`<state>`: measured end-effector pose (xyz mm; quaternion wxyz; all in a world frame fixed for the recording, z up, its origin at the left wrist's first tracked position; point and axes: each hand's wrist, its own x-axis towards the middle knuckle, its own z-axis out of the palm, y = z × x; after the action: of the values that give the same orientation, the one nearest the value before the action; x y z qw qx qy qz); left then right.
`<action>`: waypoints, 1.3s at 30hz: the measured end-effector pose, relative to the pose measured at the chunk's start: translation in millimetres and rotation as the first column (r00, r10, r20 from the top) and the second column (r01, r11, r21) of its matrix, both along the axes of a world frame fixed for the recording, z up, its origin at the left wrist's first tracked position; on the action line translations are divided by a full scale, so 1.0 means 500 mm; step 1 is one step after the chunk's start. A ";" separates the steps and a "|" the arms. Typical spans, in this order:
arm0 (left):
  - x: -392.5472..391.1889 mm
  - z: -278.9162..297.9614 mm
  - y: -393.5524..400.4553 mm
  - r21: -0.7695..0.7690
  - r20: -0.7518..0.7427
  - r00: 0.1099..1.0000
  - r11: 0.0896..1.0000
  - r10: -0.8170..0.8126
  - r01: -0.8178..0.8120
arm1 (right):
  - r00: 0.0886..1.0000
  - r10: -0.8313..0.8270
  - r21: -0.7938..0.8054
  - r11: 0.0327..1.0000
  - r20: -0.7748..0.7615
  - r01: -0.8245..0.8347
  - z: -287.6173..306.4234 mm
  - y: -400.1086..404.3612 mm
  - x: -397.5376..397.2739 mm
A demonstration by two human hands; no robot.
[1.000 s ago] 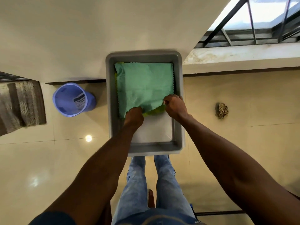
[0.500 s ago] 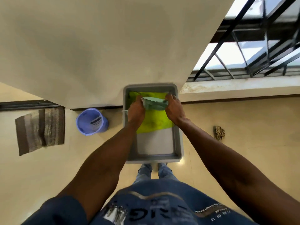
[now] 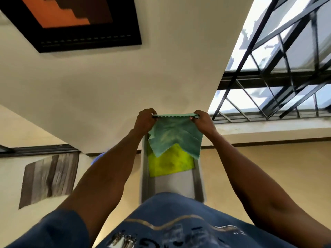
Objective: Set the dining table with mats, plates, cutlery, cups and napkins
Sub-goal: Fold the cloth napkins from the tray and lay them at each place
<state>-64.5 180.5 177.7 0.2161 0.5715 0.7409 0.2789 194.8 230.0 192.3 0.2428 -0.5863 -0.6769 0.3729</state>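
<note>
A long grey tray (image 3: 198,183) lies on the pale floor below the person, its near end cut off by the blue shirt in the foreground. Inside it a yellow-green cloth (image 3: 170,162) lies flat over the far half, and the bare grey bottom shows nearer the body; the far end of the tray is covered by what hangs above it. Held up over that far end is a green napkin (image 3: 174,135) with a zigzag edge, stretched along its top hem between the two hands and drooping in folds, clear of the tray. The left hand (image 3: 145,121) pinches the left top corner with fingers curled tight on the cloth; the right hand (image 3: 203,122) pinches the right top corner the same way. Left of the tray a striped floor mat (image 3: 48,178) lies flat, and a sliver of something blue (image 3: 97,158) peeks from behind the left forearm, too hidden to identify.
</note>
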 end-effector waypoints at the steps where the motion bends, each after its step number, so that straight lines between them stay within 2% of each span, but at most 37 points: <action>1: -0.010 0.000 0.007 0.030 0.004 0.999 0.999 0.035 -0.035 | 0.999 -0.033 -0.004 0.999 -0.036 0.033 0.007 0.003 0.007; 4: -0.015 0.019 0.020 0.045 0.041 0.991 0.991 0.125 -0.127 | 0.986 -0.103 -0.034 0.995 -0.130 0.099 0.024 0.006 0.020; 6: -0.006 0.028 0.023 0.110 0.126 0.976 0.976 0.176 -0.190 | 0.956 -0.183 -0.069 0.983 -0.228 0.172 0.036 0.008 0.023; 8: 0.000 0.027 0.026 0.194 0.260 0.941 0.943 0.217 -0.271 | 0.888 -0.287 -0.121 0.958 -0.359 0.260 0.048 0.017 0.029; 12: 0.004 0.045 0.040 0.128 0.451 0.847 0.919 0.281 -0.373 | 0.746 -0.424 -0.221 0.905 -0.513 0.362 0.059 0.027 0.046; 17: 0.017 0.047 0.048 0.162 0.498 0.791 0.858 0.355 -0.487 | 0.705 -0.533 -0.235 0.844 -0.467 0.482 0.050 0.035 0.046; 22: 0.064 0.006 0.042 -0.089 0.491 0.716 0.846 0.497 -0.526 | 0.678 -0.646 -0.312 0.763 -0.351 0.566 0.003 0.003 0.017; 26: 0.125 -0.042 0.000 -0.245 0.453 0.750 0.876 0.482 -0.415 | 0.690 -0.661 -0.386 0.743 -0.295 0.547 -0.042 -0.052 -0.019; 29: 0.169 -0.070 -0.037 -0.197 0.454 0.805 0.924 0.382 -0.328 | 0.748 -0.603 -0.385 0.783 -0.278 0.488 -0.049 -0.096 -0.045; 33: 0.214 -0.078 -0.061 -0.178 0.490 0.779 0.919 0.393 -0.352 | 0.720 -0.606 -0.437 0.779 -0.339 0.450 -0.062 -0.125 -0.061; 36: 0.234 -0.083 -0.065 -0.199 0.471 0.779 0.910 0.414 -0.364 | 0.751 -0.569 -0.457 0.795 -0.334 0.399 -0.079 -0.138 -0.069; 39: 0.238 -0.102 -0.067 -0.216 0.503 0.767 0.917 0.398 -0.335 | 0.755 -0.524 -0.470 0.821 -0.394 0.324 -0.078 -0.152 -0.077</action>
<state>54.4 146.8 126.6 0.3882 0.3011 0.7621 0.4218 156.1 153.9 153.5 0.3752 -0.6425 -0.3510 0.5685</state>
